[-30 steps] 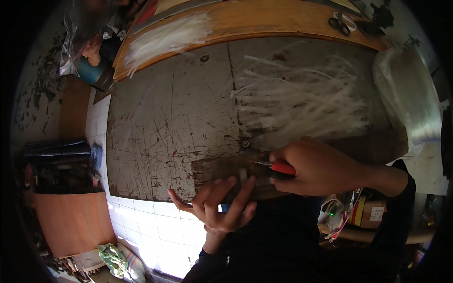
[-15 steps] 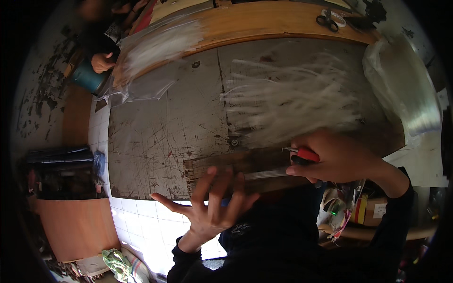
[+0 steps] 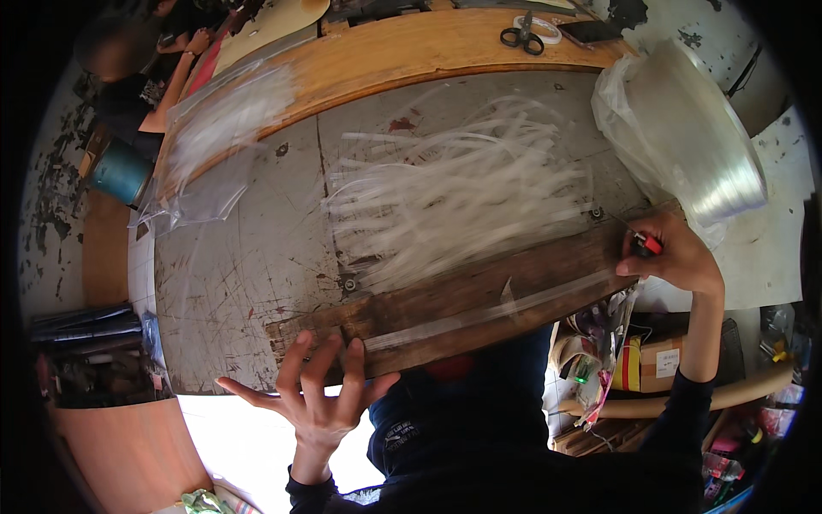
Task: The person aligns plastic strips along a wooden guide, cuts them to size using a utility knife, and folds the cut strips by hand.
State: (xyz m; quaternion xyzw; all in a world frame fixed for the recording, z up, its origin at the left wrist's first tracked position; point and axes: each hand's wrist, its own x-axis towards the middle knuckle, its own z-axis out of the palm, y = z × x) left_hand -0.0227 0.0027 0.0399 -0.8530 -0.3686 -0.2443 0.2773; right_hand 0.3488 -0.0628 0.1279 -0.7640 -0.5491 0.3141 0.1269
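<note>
The left hand point(image 3: 321, 390) is spread, fingertips pressing down at the board's left end, its palm beyond the near edge. The right hand point(image 3: 681, 257) is closed around one red-and-black-handled tool point(image 3: 648, 245) at the other end; whether it also pinches plastic, I cannot tell. Between them a translucent plastic strip point(image 3: 462, 324) runs lengthwise along one dark wooden board point(image 3: 411, 304), which lies along the near edge of the worktable point(image 3: 231, 274). Just behind is one loose pile of strips point(image 3: 462, 188), too tangled to count. Scratched grey surface gives room from the pile to the table's left edge. One large plastic roll point(image 3: 702, 137) stands at the right edge. Across the far edge, an orange-brown plank point(image 3: 402, 47) bears one bundle of strips point(image 3: 231, 111) and one pair of scissors point(image 3: 522, 38).
</note>
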